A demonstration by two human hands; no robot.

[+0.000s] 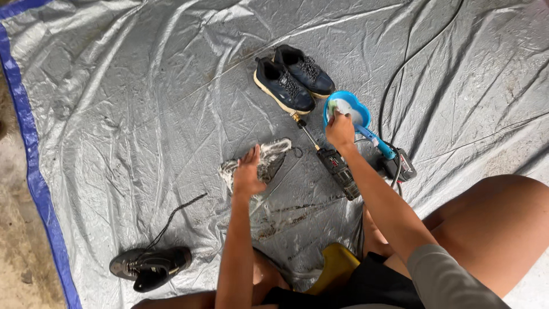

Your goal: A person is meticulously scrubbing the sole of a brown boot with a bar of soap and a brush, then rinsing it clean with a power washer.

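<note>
Left hand (247,174) clamped on soapy shoe (260,163), right hand (339,129) pressing cloth (342,107) into blue basin (361,117). Beyond hands, navy pair (293,77) untouched; near left elbow, black shoe (150,266) waiting. Scrubbing partway, judged.

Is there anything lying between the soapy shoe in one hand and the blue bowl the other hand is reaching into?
Yes. A power drill lies on the tarp between the soapy shoe in the left hand and the blue bowl under the right hand.

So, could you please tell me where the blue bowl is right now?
In the head view, the blue bowl sits on the grey tarp, right of centre, just beside the pair of navy sneakers, with the right hand reaching into it.
</note>
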